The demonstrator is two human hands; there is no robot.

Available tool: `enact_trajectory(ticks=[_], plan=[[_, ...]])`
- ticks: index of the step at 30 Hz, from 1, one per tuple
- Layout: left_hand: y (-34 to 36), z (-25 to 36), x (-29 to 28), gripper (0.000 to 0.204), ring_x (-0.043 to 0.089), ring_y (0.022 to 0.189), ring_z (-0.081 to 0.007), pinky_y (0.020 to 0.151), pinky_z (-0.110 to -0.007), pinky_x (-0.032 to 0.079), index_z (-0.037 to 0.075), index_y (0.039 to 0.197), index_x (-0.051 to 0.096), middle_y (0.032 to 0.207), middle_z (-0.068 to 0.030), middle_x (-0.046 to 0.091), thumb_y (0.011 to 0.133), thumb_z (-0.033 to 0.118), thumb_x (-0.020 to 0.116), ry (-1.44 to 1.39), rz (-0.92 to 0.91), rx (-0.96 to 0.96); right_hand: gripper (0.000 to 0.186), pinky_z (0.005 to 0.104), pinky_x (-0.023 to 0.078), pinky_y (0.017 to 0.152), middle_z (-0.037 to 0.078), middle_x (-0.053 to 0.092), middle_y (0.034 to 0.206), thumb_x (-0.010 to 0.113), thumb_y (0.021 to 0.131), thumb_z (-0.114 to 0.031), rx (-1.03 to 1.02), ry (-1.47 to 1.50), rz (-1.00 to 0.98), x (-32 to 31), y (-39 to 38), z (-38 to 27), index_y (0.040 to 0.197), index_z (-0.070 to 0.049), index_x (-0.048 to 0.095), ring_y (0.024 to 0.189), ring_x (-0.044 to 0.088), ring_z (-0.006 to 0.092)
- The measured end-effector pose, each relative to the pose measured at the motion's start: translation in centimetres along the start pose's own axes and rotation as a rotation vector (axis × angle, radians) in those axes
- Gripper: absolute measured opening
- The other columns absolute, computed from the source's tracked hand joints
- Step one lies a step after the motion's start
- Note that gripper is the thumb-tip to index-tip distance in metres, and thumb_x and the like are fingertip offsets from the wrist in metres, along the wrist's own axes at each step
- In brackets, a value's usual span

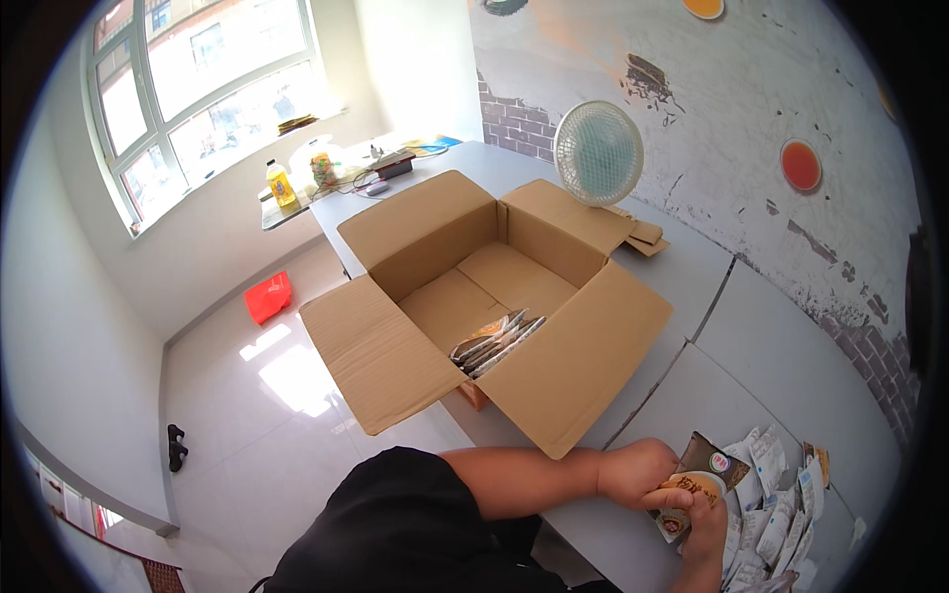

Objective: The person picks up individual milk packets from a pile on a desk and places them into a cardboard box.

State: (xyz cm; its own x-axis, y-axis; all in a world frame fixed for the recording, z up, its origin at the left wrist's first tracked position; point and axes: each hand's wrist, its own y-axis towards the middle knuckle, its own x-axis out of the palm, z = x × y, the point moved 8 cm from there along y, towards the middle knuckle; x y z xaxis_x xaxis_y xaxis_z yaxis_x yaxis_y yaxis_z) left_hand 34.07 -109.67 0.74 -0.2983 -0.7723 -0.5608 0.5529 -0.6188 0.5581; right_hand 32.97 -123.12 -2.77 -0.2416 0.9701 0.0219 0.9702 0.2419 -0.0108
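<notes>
Both my hands are at the right, over the grey table (672, 390). My left hand (638, 476) reaches across and is closed on a brown and orange packet (710, 457), its thumb lying over the front. My right hand (704, 539) pinches the same packet from its near side. Right beside it lies a loose pile of similar packets (776, 529), mostly showing silvery-white backs. To the left stands an open cardboard box (583, 351) with its flaps folded out. Several packets (494, 341) lean together in its near corner; the rest of its bottom shows bare cardboard.
A round white fan (598, 153) stands behind the box, with folded cardboard (647, 237) nearby. At the table's far end are cables, a dark device (395, 163) and a yellow bottle (280, 184). A red bag (269, 296) lies on the floor at left.
</notes>
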Motion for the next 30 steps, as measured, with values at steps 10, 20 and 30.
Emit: enact_trajectory(ticks=[10, 20, 30], plan=[[0.5, -3.1, -0.9, 0.051, 0.058, 0.089, -0.0243, 0.078, -0.034, 0.048, 0.000, 0.101, 0.055, 0.095, -0.0139, 0.060, 0.098, 0.050, 0.046, -0.344, 0.158, -0.436, 0.028, 0.0302, 0.053, 0.076, 0.012, 0.066, 0.104, 0.061, 0.093, -0.014, -0.195, -0.034, 0.182, 1.3, -0.1, -1.7, 0.113, 0.007, 0.060, 0.090, 0.065, 0.0174], [-0.3, -4.7, 1.9, 0.037, 0.057, 0.077, -0.0107, 0.069, -0.027, 0.050, 0.006, 0.098, 0.058, 0.087, -0.0028, 0.059, 0.100, 0.042, 0.051, -1.172, 0.296, -0.708, 0.032, 0.0318, 0.051, 0.083, 0.014, 0.063, 0.108, 0.055, 0.096, -0.012, -0.120, -0.175, 0.077, 4.5, -1.0, -1.5, 0.118, 0.010, 0.053, 0.095, 0.062, 0.0183], [0.5, -1.7, 1.5, 0.039, 0.059, 0.077, -0.0084, 0.068, -0.025, 0.050, 0.003, 0.096, 0.059, 0.086, -0.0029, 0.063, 0.099, 0.042, 0.052, -1.229, 0.157, -0.639, 0.038, 0.0323, 0.051, 0.085, 0.016, 0.061, 0.113, 0.053, 0.098, -0.019, -0.263, -0.079, 0.169, 1.9, -0.6, 0.2, 0.123, 0.010, 0.051, 0.099, 0.062, 0.0207]])
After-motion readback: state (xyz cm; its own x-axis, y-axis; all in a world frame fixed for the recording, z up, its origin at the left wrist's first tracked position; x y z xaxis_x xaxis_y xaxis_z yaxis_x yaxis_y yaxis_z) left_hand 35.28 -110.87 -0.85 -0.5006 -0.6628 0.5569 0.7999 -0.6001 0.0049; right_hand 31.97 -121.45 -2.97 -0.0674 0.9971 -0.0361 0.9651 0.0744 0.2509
